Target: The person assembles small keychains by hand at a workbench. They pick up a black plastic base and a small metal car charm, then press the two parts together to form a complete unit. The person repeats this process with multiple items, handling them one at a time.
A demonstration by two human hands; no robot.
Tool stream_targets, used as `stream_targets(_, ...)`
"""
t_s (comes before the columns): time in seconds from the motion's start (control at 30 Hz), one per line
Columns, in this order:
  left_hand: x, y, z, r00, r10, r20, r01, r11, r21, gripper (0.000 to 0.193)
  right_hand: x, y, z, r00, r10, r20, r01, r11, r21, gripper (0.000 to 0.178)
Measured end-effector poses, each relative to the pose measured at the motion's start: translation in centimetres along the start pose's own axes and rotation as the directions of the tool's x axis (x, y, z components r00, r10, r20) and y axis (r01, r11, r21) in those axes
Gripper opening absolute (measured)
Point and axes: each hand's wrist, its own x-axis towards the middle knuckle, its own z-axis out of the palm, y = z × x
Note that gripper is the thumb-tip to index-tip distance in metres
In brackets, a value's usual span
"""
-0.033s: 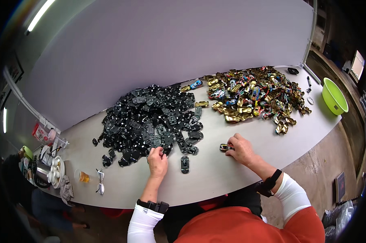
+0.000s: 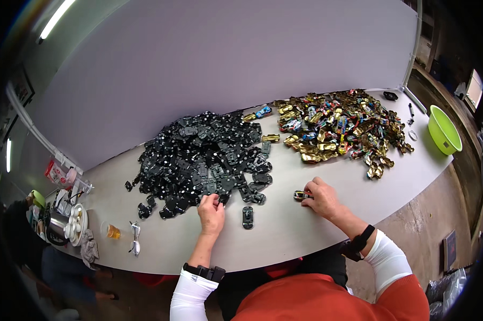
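A large heap of black toy car chassis (image 2: 198, 155) covers the left middle of the table. At its near edge rests my left hand (image 2: 211, 216), fingers pinched together against the black pieces. What lies between those fingertips is hidden. My right hand (image 2: 324, 198) pinches a small toy car (image 2: 301, 196), dark with light and coloured parts, low over the table. One loose black chassis (image 2: 247, 218) lies between my hands. Farther right spreads a heap of shiny gold and multicoloured toy car bodies (image 2: 343, 128).
A green basin (image 2: 443, 130) stands at the table's right end, near a pen (image 2: 411, 110) and a small black part (image 2: 390, 96). On the left are glasses (image 2: 135, 239), a cup of amber drink (image 2: 112, 231) and a tray of cups (image 2: 77, 227). A grey partition (image 2: 241, 53) rises behind.
The whole view has shifted slightly, so the table and heaps sit a little farther right in the picture. Both hands keep nearly the same places and grips.
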Motion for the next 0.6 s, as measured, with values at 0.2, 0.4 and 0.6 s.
stream_targets(0.2,-1.5,0.6,-1.7,1.0,0.003,-0.017,-0.007,0.969,-0.245,0.012,0.0,0.4,0.0,1.0,-0.015,0.0,0.015,1.0,0.001,0.03)
stream_targets(0.4,-1.8,2.1,-4.3,0.844,-0.255,0.471,0.517,0.16,-0.841,0.014,0.8,-0.1,-0.4,1.0,0.011,-0.007,-0.009,0.976,0.217,0.02)
stream_targets(0.6,-3.7,4.1,-2.8,0.979,0.059,0.196,0.096,0.712,-0.695,0.024,0.8,-5.2,-1.0,0.882,-0.109,0.458,-0.416,0.273,0.867,0.023)
